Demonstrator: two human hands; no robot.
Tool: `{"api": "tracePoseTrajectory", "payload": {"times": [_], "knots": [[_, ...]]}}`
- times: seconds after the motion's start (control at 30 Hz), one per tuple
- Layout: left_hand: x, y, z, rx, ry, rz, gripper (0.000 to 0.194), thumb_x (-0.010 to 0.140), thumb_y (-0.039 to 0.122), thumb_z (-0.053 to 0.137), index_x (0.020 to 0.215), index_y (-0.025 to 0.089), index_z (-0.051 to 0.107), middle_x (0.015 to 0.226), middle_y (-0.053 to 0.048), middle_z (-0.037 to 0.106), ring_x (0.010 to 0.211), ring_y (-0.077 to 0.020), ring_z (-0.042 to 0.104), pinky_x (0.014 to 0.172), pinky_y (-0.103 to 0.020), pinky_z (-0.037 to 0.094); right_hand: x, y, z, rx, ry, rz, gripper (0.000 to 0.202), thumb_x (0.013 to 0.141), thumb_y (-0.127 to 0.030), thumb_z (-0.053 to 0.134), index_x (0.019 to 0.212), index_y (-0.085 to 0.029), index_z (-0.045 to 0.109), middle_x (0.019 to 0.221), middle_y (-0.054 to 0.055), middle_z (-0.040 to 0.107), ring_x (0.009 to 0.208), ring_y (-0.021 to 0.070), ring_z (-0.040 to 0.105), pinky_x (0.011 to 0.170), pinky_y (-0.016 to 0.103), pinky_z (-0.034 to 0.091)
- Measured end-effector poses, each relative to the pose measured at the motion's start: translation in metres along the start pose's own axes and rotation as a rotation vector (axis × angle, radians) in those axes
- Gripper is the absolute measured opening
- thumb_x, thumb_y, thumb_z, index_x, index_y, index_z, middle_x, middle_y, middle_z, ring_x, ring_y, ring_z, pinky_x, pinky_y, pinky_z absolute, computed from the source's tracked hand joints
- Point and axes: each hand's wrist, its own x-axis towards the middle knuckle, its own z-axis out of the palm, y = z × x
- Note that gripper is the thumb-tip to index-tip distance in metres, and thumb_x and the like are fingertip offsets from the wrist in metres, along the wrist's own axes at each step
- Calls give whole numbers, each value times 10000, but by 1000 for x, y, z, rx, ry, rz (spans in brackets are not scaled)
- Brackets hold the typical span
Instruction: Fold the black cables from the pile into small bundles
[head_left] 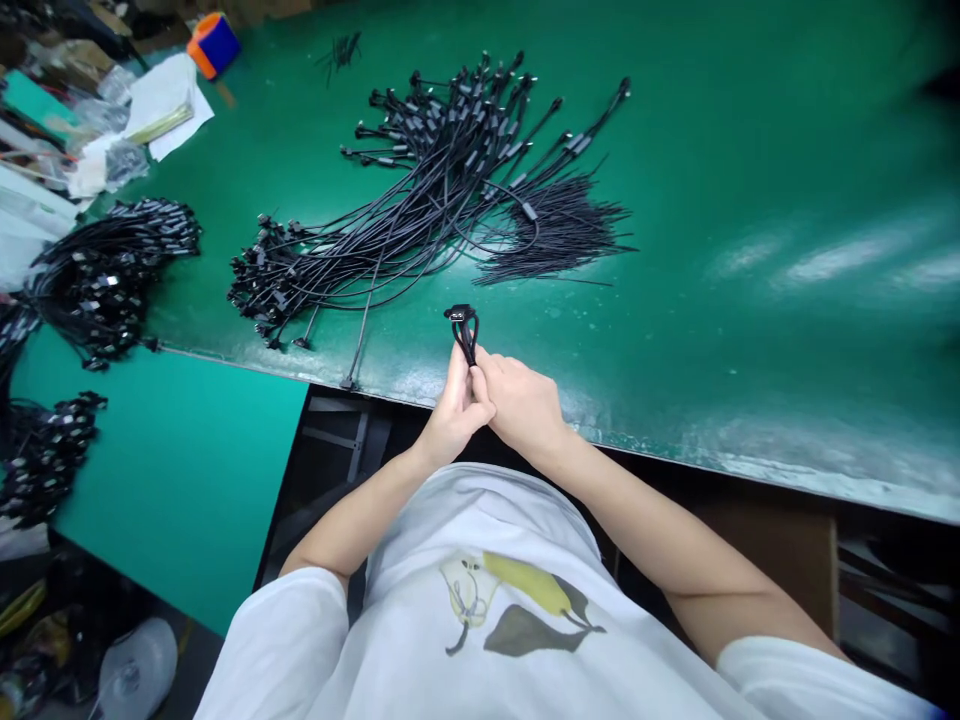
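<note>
A short black cable (466, 335), folded into a loop with its connector end up, sticks out above my two hands at the table's front edge. My left hand (456, 405) pinches it from the left, thumb pressed against the fingers. From the right, my right hand (521, 398) is closed around its lower part, which the fingers hide. Beyond the hands lies a spread bundle of black cables (420, 210) with connectors at both ends. A pile of thin black ties (562, 228) lies at the bundle's right.
More bunched cables (112, 270) lie at the left, some on a lower green board (172, 440). Papers (169, 105), plastic bags and an orange and blue tape roll (214, 45) sit at the far left. A few thin ties (343, 52) lie farther back on the green table (750, 200).
</note>
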Motion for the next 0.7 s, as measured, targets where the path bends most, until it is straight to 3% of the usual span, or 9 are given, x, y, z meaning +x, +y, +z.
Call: {"api": "tracePoseTrajectory", "payload": {"times": [0.1,0.2,0.27,0.33,0.4,0.47,0.57,0.63,0.7], "knots": [[1,1,3,105,-107,-7,893,837,405,599,1573,274,111,1664,-59,151,1528,-243,181,1201,-373,310,-3,7,-3,41,-63,115,382,1033,-241,300,1120,-114,650,922,106,702,834,209,616,666,298,399],[2,14,-13,491,-183,47,695,907,368,528,1547,280,273,1623,-53,295,1496,-263,280,1197,-434,334,-12,44,-9,114,-56,239,350,1014,-200,323,1156,-136,636,1067,99,702,969,200,622,834,284,442],[5,25,-40,862,50,232,642,893,329,543,1505,388,356,1579,42,384,1459,-287,350,1225,-503,285,-29,90,-21,77,29,382,356,974,-150,353,1213,-144,617,1113,99,695,1008,203,616,891,295,443],[7,34,-76,1101,298,291,776,835,349,608,1497,541,252,1583,180,325,1445,-347,353,1226,-571,273,-57,145,-45,-41,147,553,394,925,-103,359,1215,-133,623,1127,116,689,1014,212,610,894,308,445],[7,39,-109,1240,360,201,845,836,399,569,1492,606,79,1598,246,225,1454,-425,290,1187,-674,262,-89,201,-77,-185,252,715,408,900,-85,338,1160,-105,653,1131,145,681,1022,211,599,897,305,438],[4,41,-133,1353,349,101,796,860,432,506,1503,581,60,1561,170,354,1382,-473,371,1077,-728,336,-117,250,-108,-326,327,887,403,934,-122,308,1110,-79,668,1114,171,669,1028,202,583,913,304,423],[5,38,-155,1481,320,0,633,883,468,448,1495,428,293,1174,-53,641,1084,-467,576,738,-586,475,-141,301,-138,-419,363,1050,261,987,-249,450,1133,-117,621,1122,120,621,1003,192,573,912,361,455],[9,36,-164,1421,341,-10,496,870,480,475,1353,364,498,905,-76,620,860,-389,602,575,-416,399,-147,314,-144,-436,326,1103,214,954,-287,553,1103,-148,616,1092,84,605,954,186,566,864,378,483],[10,36,-166,1148,282,-17,377,866,446,518,1222,340,584,759,-37,548,687,-271,543,528,-317,306,-150,312,-144,-432,275,1106,195,936,-230,507,1039,-140,645,1068,127,602,921,216,546,805,397,473]]}}
